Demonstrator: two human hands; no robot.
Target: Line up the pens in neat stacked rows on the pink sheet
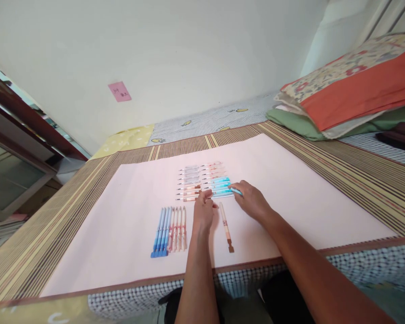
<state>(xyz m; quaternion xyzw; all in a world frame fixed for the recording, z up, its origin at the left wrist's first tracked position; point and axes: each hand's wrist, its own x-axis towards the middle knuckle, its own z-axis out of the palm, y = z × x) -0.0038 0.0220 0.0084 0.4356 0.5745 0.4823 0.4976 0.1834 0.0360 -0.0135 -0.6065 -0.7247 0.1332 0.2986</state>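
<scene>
The right hand (251,198) pinches a blue pen (236,191), its long axis roughly sideways, at the right edge of the rows of pens (219,186), whose tips point left. I cannot tell whether the left hand's (204,211) fingers grip anything. Nearby, a brown pen (226,227) lies lengthwise, brown end nearest.

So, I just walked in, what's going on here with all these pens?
A person is handling pens on a pink sheet. The right hand has its grip on a turquoise pen, beside the right column. The left hand is by the near end of the left column; whether it holds anything is unclear. Blue pens and pink pens lie side by side left of that arm, and a brown pen lies alone between the arms.
</scene>
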